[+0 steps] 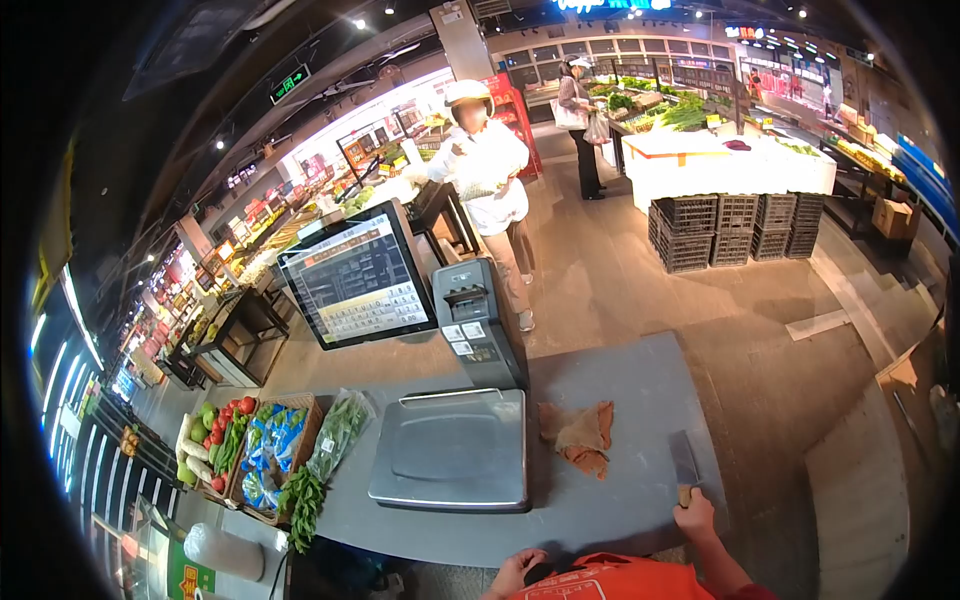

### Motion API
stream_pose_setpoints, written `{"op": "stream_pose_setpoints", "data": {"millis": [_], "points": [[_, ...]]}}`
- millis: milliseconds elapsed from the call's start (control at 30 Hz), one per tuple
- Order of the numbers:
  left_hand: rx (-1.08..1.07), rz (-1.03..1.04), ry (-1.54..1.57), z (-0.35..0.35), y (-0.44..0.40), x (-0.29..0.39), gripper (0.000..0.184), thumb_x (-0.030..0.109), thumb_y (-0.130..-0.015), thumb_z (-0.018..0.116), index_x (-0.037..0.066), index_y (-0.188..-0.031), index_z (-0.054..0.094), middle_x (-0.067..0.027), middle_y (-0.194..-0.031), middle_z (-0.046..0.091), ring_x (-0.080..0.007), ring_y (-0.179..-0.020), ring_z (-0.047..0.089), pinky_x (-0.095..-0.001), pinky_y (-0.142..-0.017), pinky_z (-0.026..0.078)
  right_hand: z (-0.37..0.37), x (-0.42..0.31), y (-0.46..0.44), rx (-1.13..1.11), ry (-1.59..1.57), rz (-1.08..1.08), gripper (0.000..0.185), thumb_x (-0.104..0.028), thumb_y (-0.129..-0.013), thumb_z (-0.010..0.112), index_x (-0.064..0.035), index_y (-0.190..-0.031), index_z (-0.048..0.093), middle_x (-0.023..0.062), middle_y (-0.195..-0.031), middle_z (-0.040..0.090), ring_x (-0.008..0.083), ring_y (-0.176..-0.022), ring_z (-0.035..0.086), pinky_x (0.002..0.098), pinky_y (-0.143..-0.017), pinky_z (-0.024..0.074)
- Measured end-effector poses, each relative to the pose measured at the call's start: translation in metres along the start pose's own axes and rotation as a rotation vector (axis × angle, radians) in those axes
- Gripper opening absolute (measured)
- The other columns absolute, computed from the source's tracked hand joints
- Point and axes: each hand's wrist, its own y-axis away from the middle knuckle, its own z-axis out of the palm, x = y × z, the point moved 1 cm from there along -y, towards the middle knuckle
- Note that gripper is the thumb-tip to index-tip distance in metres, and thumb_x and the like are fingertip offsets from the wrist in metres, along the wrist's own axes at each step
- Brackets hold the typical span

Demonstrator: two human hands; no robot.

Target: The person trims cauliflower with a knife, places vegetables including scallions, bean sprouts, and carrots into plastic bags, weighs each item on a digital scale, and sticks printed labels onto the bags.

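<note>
My right hand [695,518] is closed round the wooden handle of a knife [684,462]. Its broad blade points away from me over the right end of the grey counter [630,515]. Close to my red apron, at the counter's front edge, my left hand [517,573] has its fingers curled in. Something dark lies beside those fingers, and I cannot make out what they hold. A crumpled brown cloth [580,437] rests between the knife and the weighing scale [450,450].
The scale's screen [357,275] and printer column [478,315] stand behind its plate. Left are a vegetable basket [315,420], bagged greens [340,430] and a plastic roll [225,552]. Beyond the counter, a person in white [485,165] faces this way; black crates [685,235] are stacked further back.
</note>
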Motion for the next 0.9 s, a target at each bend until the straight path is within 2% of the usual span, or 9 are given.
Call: {"op": "stream_pose_setpoints", "data": {"millis": [67, 200, 300, 400, 467, 567, 667, 700, 900], "points": [[-0.003, -0.020, -0.091, 0.005, 0.002, 0.021, 0.026, 0.023, -0.090, 0.055, 0.001, -0.102, 0.060, -0.0029, -0.088, 0.061, -0.0096, -0.084, 0.054, -0.0236, -0.078, 0.043, -0.001, -0.003, -0.002, 0.036, 0.060, 0.014, 0.030, -0.016, -0.069, 0.058, -0.0032, -0.093, 0.044, 0.0214, -0.089, 0.057, 0.0423, -0.084, 0.055, 0.0484, -0.074, 0.0430], [0.018, 0.136, -0.047, 0.034, -0.009, 0.044, 0.025, 0.022, -0.090, 0.054, 0.001, -0.100, 0.060, -0.0022, -0.082, 0.061, -0.0076, -0.076, 0.053, -0.0233, -0.070, 0.044, 0.000, 0.017, -0.018, 0.152, 0.011, -0.106, 0.032, -0.014, -0.068, 0.059, -0.0017, -0.093, 0.044, 0.0215, -0.094, 0.054, 0.0423, -0.086, 0.054, 0.0489, -0.073, 0.0430], [0.001, 0.097, 0.003, 0.052, -0.016, 0.067, 0.023, 0.021, -0.090, 0.053, 0.001, -0.097, 0.060, -0.0012, -0.077, 0.059, -0.0073, -0.073, 0.052, -0.0225, -0.067, 0.044, -0.012, 0.023, -0.024, 0.205, 0.046, -0.157, 0.033, -0.014, -0.067, 0.060, -0.0019, -0.094, 0.046, 0.0208, -0.096, 0.053, 0.0413, -0.088, 0.053, 0.0481, -0.074, 0.0436], [0.051, 0.069, 0.168, 0.054, -0.012, 0.134, 0.021, 0.021, -0.091, 0.050, 0.002, -0.082, 0.056, -0.0014, -0.075, 0.055, -0.0090, -0.073, 0.051, -0.0227, -0.071, 0.041, -0.016, 0.024, -0.029, 0.233, 0.068, -0.185, 0.033, -0.014, -0.066, 0.061, -0.0031, -0.094, 0.047, 0.0197, -0.095, 0.053, 0.0405, -0.088, 0.054, 0.0471, -0.075, 0.0443], [0.004, 0.233, 0.526, 0.057, -0.007, 0.191, 0.019, 0.020, -0.091, 0.049, 0.006, -0.078, 0.051, -0.0032, -0.073, 0.052, -0.0121, -0.071, 0.048, -0.0257, -0.071, 0.040, -0.017, 0.026, -0.033, 0.233, 0.089, -0.200, 0.032, -0.015, -0.066, 0.061, -0.0035, -0.094, 0.048, 0.0192, -0.094, 0.053, 0.0401, -0.087, 0.054, 0.0467, -0.075, 0.0444], [-0.182, 0.592, 0.692, 0.062, 0.021, 0.292, 0.032, 0.036, -0.088, 0.051, 0.005, -0.084, 0.051, -0.0053, -0.072, 0.047, -0.0170, -0.067, 0.046, -0.0304, -0.064, 0.035, -0.018, 0.029, -0.037, 0.193, 0.084, -0.178, 0.032, -0.016, -0.067, 0.062, -0.0038, -0.093, 0.048, 0.0188, -0.095, 0.054, 0.0399, -0.087, 0.054, 0.0461, -0.074, 0.0444], [-0.407, 0.833, 0.681, 0.069, 0.063, 0.378, 0.026, 0.036, -0.092, 0.044, 0.013, -0.085, 0.054, -0.0027, -0.075, 0.045, -0.0161, -0.063, 0.045, -0.0299, -0.060, 0.033, -0.016, 0.029, -0.039, 0.190, 0.079, -0.172, 0.029, -0.016, -0.068, 0.061, -0.0025, -0.091, 0.049, 0.0188, -0.092, 0.054, 0.0388, -0.088, 0.054, 0.0447, -0.075, 0.0443], [-0.482, 0.843, 0.654, 0.070, 0.076, 0.398, 0.030, 0.038, -0.094, 0.038, 0.015, -0.084, 0.055, -0.0025, -0.076, 0.046, -0.0163, -0.063, 0.045, -0.0304, -0.060, 0.033, -0.015, 0.029, -0.038, 0.190, 0.066, -0.171, 0.029, -0.016, -0.068, 0.060, -0.0026, -0.091, 0.049, 0.0185, -0.092, 0.054, 0.0385, -0.088, 0.054, 0.0442, -0.076, 0.0443], [-0.967, 0.958, 1.008, 0.090, 0.084, 0.416, 0.031, 0.036, -0.091, 0.044, 0.008, -0.088, 0.057, -0.0054, -0.080, 0.048, -0.0175, -0.067, 0.045, -0.0285, -0.061, 0.036, -0.010, 0.024, -0.032, 0.225, 0.050, -0.142, 0.029, -0.017, -0.069, 0.059, -0.0031, -0.093, 0.050, 0.0162, -0.094, 0.055, 0.0362, -0.089, 0.054, 0.0417, -0.078, 0.0437]]}}
